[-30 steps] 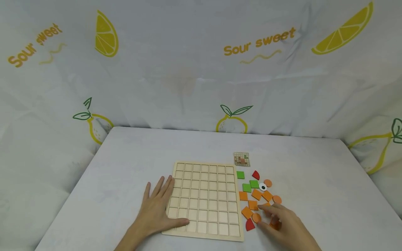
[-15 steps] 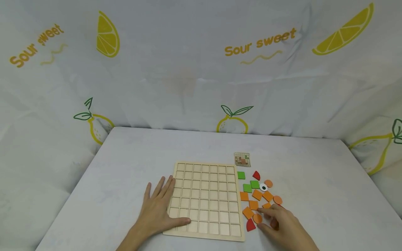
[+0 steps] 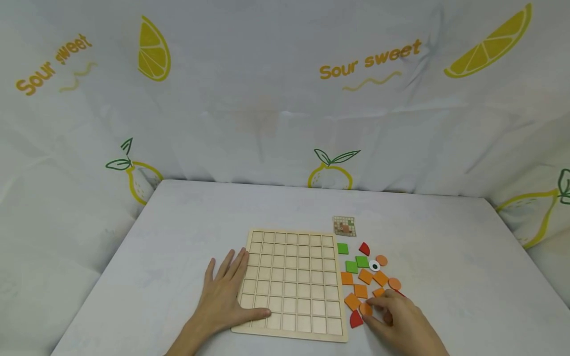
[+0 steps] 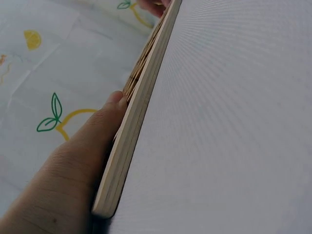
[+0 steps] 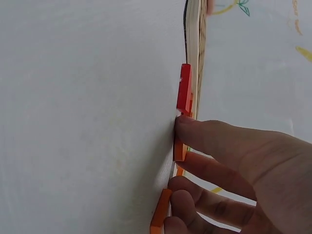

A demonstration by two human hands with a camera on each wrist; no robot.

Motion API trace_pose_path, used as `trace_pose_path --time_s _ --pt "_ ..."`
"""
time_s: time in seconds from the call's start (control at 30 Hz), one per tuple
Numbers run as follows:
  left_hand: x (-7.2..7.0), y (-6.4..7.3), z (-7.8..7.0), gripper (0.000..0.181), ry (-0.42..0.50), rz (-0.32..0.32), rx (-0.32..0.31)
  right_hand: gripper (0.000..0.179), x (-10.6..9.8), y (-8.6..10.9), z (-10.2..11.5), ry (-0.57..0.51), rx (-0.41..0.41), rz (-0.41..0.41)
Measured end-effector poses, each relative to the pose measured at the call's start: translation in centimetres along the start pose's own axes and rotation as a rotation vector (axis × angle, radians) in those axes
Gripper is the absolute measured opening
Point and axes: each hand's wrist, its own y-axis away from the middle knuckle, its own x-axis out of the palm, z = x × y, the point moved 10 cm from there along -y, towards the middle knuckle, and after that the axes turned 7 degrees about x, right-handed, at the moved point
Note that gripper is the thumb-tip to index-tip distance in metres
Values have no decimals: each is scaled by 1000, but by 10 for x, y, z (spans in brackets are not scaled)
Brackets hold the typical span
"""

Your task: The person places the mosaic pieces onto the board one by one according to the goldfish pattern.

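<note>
My left hand (image 3: pixel 221 299) lies spread at the left edge of a wooden grid board (image 3: pixel 285 289), its thumb over the lower left squares. The left wrist view shows that thumb (image 4: pixel 100 122) on the board's top beside its layered edge. With thumb and index finger, my right hand (image 3: pixel 403 319) pinches an orange round disc (image 3: pixel 365 309) on the table, right of the board. In the right wrist view the disc (image 5: pixel 179 150) is between the fingertips, partly covered by the thumb. A red quarter-circle piece (image 3: pixel 356 319) lies just left of it, and orange squares (image 3: pixel 360 290) lie beyond.
Green squares (image 3: pixel 351 267), a white eye piece (image 3: pixel 374 266), more orange discs (image 3: pixel 394 284) and another red quarter-circle (image 3: pixel 364 248) lie scattered right of the board. A small printed pattern card (image 3: pixel 345 226) sits behind them. A lemon-print cloth (image 3: pixel 262 99) hangs behind the table.
The right hand's thumb and index finger have moved slightly left and closed onto the orange disc. The left hand stays on the board.
</note>
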Motion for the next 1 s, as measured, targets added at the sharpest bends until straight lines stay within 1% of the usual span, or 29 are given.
trace_pose_path --time_s 0.07,0.23,0.33,0.5,0.67,0.8,0.87,0.93,1.0 --pt "0 0 0 135 -1 -5 3 24 -1 1 1 6 -2 -4" --pt "0 0 -1 135 2 -15 4 24 -4 0 2 12 39 16" --pt "0 -1 -1 135 11 -15 -2 21 -11 0 10 3 19 -7" --pt "1 -2 1 137 19 4 -15 11 -27 3 41 -29 -96 -95" --pt "1 -3 2 137 21 16 -10 9 -35 5 74 -85 -215 -150" --pt "1 -3 2 138 19 12 1 12 -37 6 95 -113 -266 -172" --pt "1 -3 2 138 17 11 3 11 -36 5 106 -107 -307 -185" --pt "1 -4 2 138 16 13 4 10 -34 4 117 -109 -336 -182" --pt "1 -4 2 138 15 13 3 9 -30 3 128 -121 -358 -160"
